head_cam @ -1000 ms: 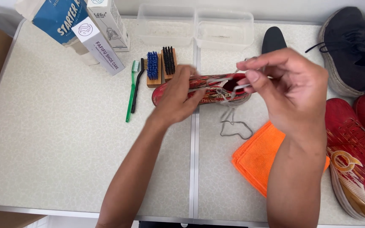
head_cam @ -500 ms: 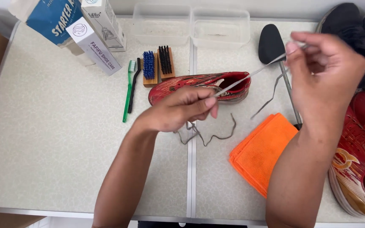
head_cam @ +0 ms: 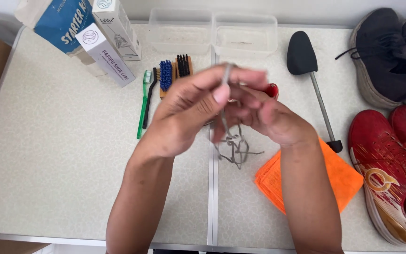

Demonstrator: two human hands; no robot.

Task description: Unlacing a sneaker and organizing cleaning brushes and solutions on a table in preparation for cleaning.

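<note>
Table point(head_cam: 62, 178): lying pale and speckled under everything, showing a metal seam down the middle.
Red shoes point(head_cam: 391, 174): sitting as a pair at the right edge, soles outward, just beside the orange cloth.
Dark shoes point(head_cam: 391, 51): resting at the far right corner, well apart from the hands.
Boxes point(head_cam: 85, 37): leaning at the far left corner, one blue and two white (lettering left unread).
Clear trays point(head_cam: 212, 33): standing side by side at the far edge, straddling the seam.
Orange cloth point(head_cam: 316, 178): lying folded right of the seam, partly covered by the right forearm.
Shoe tree point(head_cam: 306, 66): lying black-headed with a thin rod pointing toward the cloth.
Red shoe point(head_cam: 272, 89): hiding almost wholly behind both hands, showing only a red tip beside the right knuckles.
Left hand point(head_cam: 189, 113): hovering above the seam, blurring with motion, pinching the lace between thumb and forefinger near its upper end.
Right hand point(head_cam: 264, 117): meeting the left one fingertip to fingertip, fingers curling together (exact grip on the lace too blurred to tell).
Brushes point(head_cam: 175, 70): lying in a row, blue-bristled and black-bristled, just beyond the left hand.
Green toothbrush point(head_cam: 142, 106): lying beside a black one, left of the left hand.
Lace point(head_cam: 233, 146): hanging grey from the pinching fingers, pooling in loose loops on the table right at the seam, near the cloth.
</note>
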